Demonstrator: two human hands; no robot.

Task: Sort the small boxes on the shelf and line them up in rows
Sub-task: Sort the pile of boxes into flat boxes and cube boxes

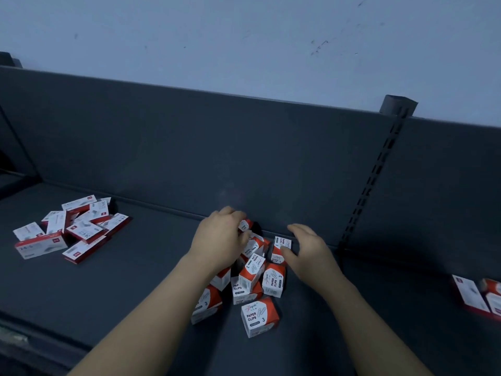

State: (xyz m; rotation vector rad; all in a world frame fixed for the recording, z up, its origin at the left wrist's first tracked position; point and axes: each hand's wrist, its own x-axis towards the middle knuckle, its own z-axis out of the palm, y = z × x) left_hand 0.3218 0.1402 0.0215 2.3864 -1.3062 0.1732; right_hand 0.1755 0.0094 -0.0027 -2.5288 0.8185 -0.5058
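A jumbled heap of several red-and-white paper clip boxes (pixel 254 278) lies on the dark shelf (pixel 122 280) in front of its back panel. My left hand (pixel 221 237) is over the far left of the heap, its fingers curled round one small paper clip box (pixel 244 225) near the back panel. My right hand (pixel 309 246) hovers at the heap's right side with fingers relaxed, the thumb touching another paper clip box (pixel 280 246). One paper clip box (pixel 259 316) sits apart at the front.
A loose pile of flatter red-and-white staple boxes (pixel 70 227) lies at the shelf's left. More boxes (pixel 479 295) lie at the right edge. A slotted upright (pixel 375 177) runs up the back panel. The shelf's front lip (pixel 40 340) is at the lower left.
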